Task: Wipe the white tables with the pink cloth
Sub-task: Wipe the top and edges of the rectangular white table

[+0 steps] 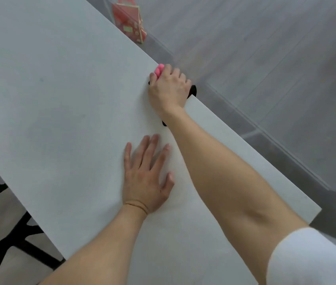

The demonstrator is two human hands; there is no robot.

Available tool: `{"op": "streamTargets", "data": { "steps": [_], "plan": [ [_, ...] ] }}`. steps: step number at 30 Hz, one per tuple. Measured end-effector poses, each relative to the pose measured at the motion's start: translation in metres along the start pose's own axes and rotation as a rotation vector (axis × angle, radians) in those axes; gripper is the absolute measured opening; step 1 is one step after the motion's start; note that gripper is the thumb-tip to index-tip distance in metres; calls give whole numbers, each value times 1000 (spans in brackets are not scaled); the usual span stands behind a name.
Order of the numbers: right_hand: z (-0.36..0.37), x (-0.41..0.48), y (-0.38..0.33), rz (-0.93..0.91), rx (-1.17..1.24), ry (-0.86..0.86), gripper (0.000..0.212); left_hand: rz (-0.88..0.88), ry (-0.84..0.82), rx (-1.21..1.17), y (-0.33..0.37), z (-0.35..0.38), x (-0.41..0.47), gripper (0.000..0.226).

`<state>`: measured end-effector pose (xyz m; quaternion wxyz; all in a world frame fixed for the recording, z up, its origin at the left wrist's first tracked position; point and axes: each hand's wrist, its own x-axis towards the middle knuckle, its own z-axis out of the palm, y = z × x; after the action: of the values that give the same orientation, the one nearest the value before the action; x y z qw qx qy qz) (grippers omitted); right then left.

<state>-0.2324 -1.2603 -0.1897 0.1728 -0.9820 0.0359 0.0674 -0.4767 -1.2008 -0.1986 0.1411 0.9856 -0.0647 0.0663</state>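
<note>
An indoor room of the office or showroom sort, though which of the two cannot be told; the white table (60, 99) is long, plain and flat-topped, like a desk or meeting table; in its far edge there is a black rounded notch (193, 90), partly hidden; beyond that edge lies a grey plank floor (265, 48), smooth and hard; clear see-through panels (255, 114) stand on it just beside the table; past the table's far end a red printed package (129, 21) sits behind such a panel; below the table's near-left edge black angular frame bars (8, 249) show against a paler floor.
</note>
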Motion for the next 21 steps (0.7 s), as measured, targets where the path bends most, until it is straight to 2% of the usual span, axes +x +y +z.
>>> {"op": "streamTargets", "data": {
  "steps": [2, 4, 6, 8, 10, 13, 18, 21],
  "plan": [
    [-2, -6, 12, -32, 2, -2, 51, 0, 2, 4, 0, -1, 2, 65],
    [-6, -44, 62, -30, 18, 95, 55, -3, 6, 6, 0, -1, 1, 65],
    [-21, -96, 124, 40, 17, 193, 59, 1, 12, 3, 0, -1, 1, 65],
    [-35, -141, 174, 113, -14, 208, 60, 5, 14, -5, 0, -1, 2, 65],
    [-36, -160, 190, 185, -82, 200, 64, 0, 12, -5, 1, -1, 2, 65],
    [-22, -131, 149, 224, -134, 204, 65, 3, 16, 3, 1, -1, 2, 65],
    [-2, -34, 31, 59, -72, 56, 56, 6, 11, 13, 0, -1, 1, 65],
    [-10, -48, 57, 49, 3, 54, 58, 8, 15, 20, -1, -1, 2, 64]
  ]
}}
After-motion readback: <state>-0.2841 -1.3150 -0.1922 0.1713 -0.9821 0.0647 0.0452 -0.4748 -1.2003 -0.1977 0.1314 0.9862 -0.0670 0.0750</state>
